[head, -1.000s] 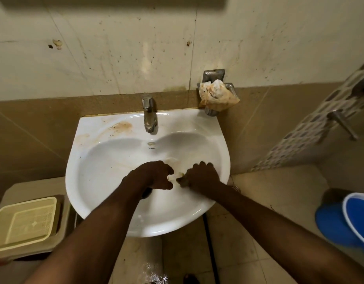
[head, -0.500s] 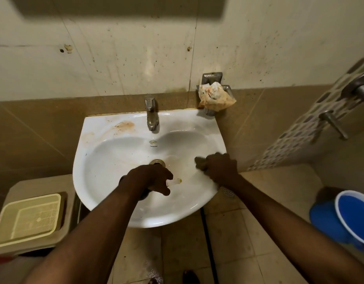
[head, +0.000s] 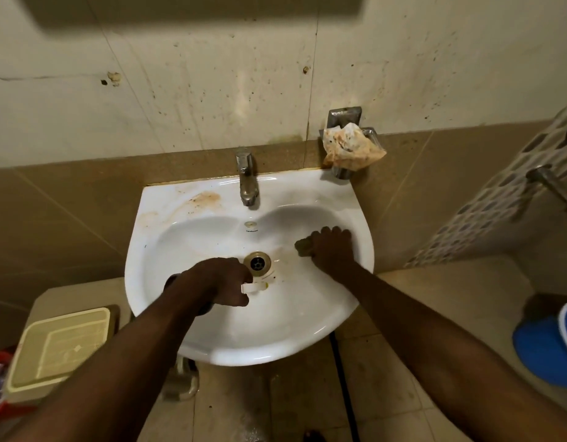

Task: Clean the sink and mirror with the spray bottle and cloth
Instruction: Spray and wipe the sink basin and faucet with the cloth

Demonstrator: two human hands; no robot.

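Hands work inside the sink (head: pixel 212 339): right hand (head: pixel 331 247) presses a soft, wadded cloth (head: pixel 303 246) against the basin wall; left hand (head: pixel 218 283) grips the light spray bottle (head: pixel 255 287), probably slippery, by its neck

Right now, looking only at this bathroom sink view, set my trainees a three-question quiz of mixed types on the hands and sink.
1. True or false: the right hand presses a scrub pad inside the sink.
2. Which hand holds the spray bottle? A left B right
3. Fill in: the brown stain lies on the sink deck to the ____ of the tap.

Key: 1 true; 2 A, the left hand; 3 left.
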